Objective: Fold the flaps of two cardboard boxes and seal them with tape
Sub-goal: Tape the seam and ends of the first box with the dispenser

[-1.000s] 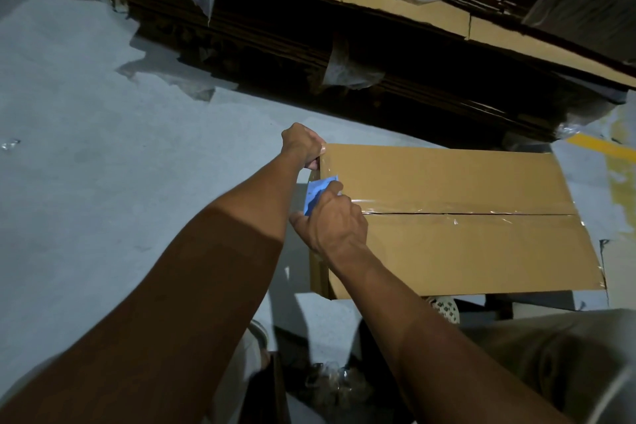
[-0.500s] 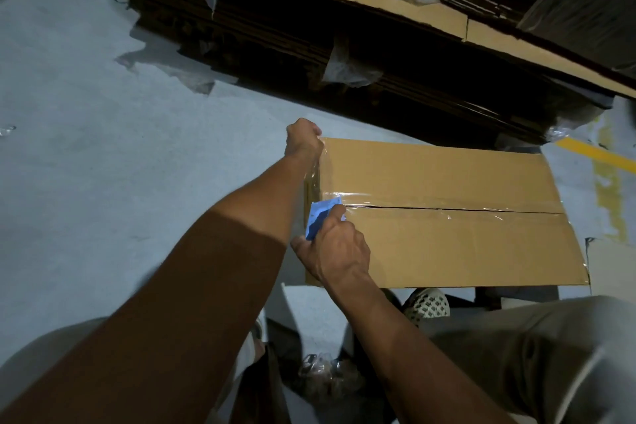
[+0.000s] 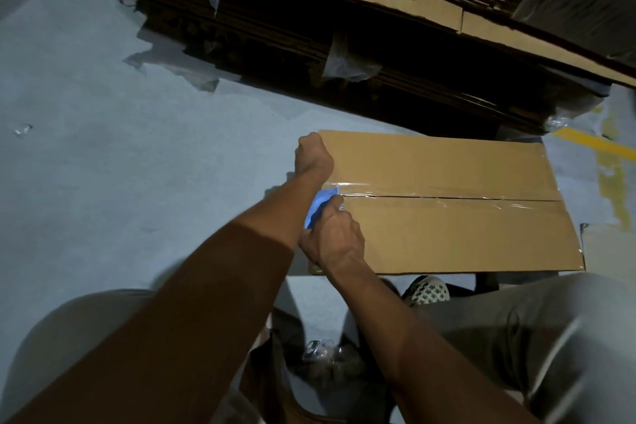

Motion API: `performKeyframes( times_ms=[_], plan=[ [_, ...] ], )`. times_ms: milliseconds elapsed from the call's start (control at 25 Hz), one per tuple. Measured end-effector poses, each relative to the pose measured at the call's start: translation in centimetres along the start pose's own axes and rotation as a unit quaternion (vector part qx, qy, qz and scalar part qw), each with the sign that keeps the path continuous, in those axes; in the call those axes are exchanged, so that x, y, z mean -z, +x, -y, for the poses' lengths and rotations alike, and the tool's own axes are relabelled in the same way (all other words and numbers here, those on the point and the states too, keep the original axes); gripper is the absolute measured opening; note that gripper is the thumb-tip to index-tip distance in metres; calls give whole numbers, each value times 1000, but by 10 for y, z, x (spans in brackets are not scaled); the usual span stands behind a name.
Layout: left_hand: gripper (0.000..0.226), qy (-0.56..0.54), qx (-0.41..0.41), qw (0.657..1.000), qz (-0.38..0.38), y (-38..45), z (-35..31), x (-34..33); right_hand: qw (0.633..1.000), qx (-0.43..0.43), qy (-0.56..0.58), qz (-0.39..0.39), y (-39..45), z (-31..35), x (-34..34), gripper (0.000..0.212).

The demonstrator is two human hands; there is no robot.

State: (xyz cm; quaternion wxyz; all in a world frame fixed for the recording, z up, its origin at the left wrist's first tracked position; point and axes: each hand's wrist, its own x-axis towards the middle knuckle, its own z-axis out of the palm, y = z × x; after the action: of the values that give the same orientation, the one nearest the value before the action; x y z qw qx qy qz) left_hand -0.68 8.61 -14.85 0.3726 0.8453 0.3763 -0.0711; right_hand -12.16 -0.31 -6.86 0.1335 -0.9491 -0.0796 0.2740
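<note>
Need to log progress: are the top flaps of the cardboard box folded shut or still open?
Folded shut. Both top flaps of the cardboard box lie flat, edges meeting at the centre seam, with clear tape along it.

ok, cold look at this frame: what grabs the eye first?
The cardboard box in the middle of the frame, flaps shut, with clear tape glinting along its centre seam. Next, both hands at its left end: the right hand grips a blue tool at the seam's end, and the left hand is fisted at the far left corner. Behind, a dark stack of flat cardboard with torn plastic wrap.
</note>
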Motion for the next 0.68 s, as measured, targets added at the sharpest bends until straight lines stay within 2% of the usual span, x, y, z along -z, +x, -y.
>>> performKeyframes(
  times_ms=[160,520,680],
  plan=[
    [32,-16,35,999,-1,-2,0,4,999,6,-32,-10,-11,-6,-7,79],
    [47,-40,26,999,7,-13,-1,12,998,-6,-60,23,-52,-22,-18,95],
    [36,-53,21,998,13,-28,9,13,998,-35,-29,49,-49,-19,-18,95]
  ],
)
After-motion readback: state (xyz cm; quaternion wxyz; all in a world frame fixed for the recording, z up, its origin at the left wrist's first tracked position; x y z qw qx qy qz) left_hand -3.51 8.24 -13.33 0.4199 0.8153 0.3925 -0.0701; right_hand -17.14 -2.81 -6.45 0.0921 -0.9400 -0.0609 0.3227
